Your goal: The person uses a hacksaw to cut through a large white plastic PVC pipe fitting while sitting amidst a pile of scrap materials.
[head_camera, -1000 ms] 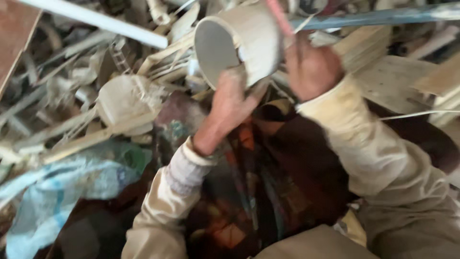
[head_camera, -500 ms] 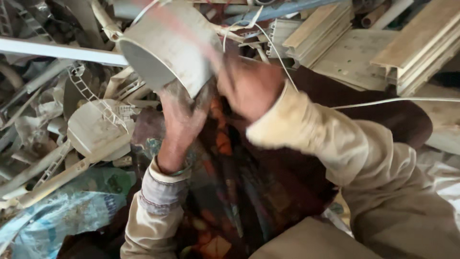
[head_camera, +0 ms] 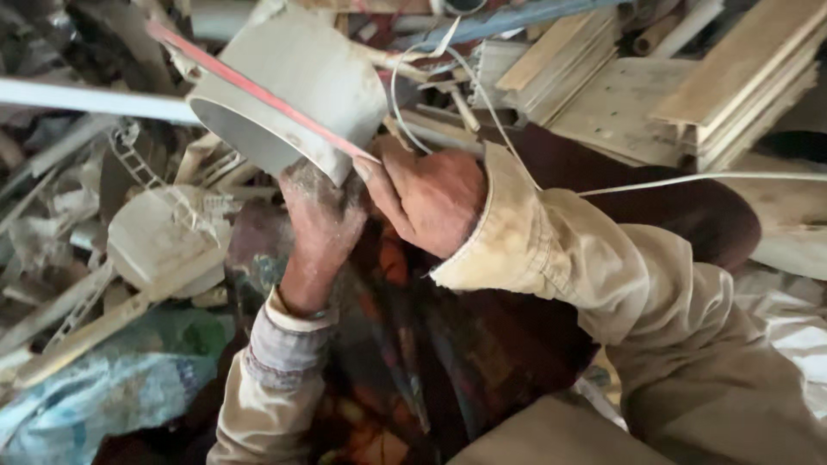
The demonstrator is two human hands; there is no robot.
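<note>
Scrap fills the left side: a blue-green plastic bag [head_camera: 95, 400] lies at the bottom corner, and above it a round pale disc [head_camera: 164, 245] rests among dusty strips and a small ladder-like piece. A long white bar [head_camera: 86, 99] crosses the upper left, and its end goes behind the pipe. The pipe [head_camera: 293, 82] is a short, wide, grey piece, tilted, with its open mouth turned down and to the left; it is held up above the pile, not resting on it. A thin red strip [head_camera: 258, 95] runs slanted across its outer wall, from the upper left down to the right. The left hand [head_camera: 323, 220] is dusty and comes from below, its fingers closed on the lower rim of the pipe. Just beside it, touching the same rim, the right hand [head_camera: 426, 202] grips the lower right edge of the pipe where the red strip ends, the thumb pressed on the wall. Both sleeves are beige. Under the arms there is a dark cloth [head_camera: 405, 362] with orange patterns. A white wire [head_camera: 689, 181] runs from the right wrist toward the right border. At the upper right, pale wooden boards [head_camera: 732, 77] lie stacked, and a blue rod [head_camera: 517, 21] lies along the top.
</note>
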